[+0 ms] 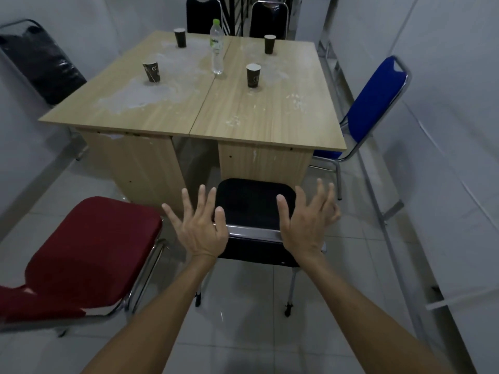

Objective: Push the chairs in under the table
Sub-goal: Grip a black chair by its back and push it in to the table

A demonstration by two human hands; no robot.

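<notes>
A black chair (pixel 252 205) stands right in front of me, its seat facing the near edge of the wooden table (pixel 151 103). My left hand (pixel 199 225) and my right hand (pixel 307 225) hover over the two ends of its chrome backrest top, fingers spread, holding nothing. A red chair (pixel 91 252) stands to the left of it, away from the table. A blue chair (pixel 375 103) sits at the table's right side, partly under it. One black chair (pixel 46 66) stands at the left side and two black chairs (pixel 202 14) at the far end.
Several dark paper cups (pixel 253 75) and a clear water bottle (pixel 216 47) stand on the table. White walls close in on both sides. A metal rail (pixel 388 233) runs along the floor at the right. The floor is white tile.
</notes>
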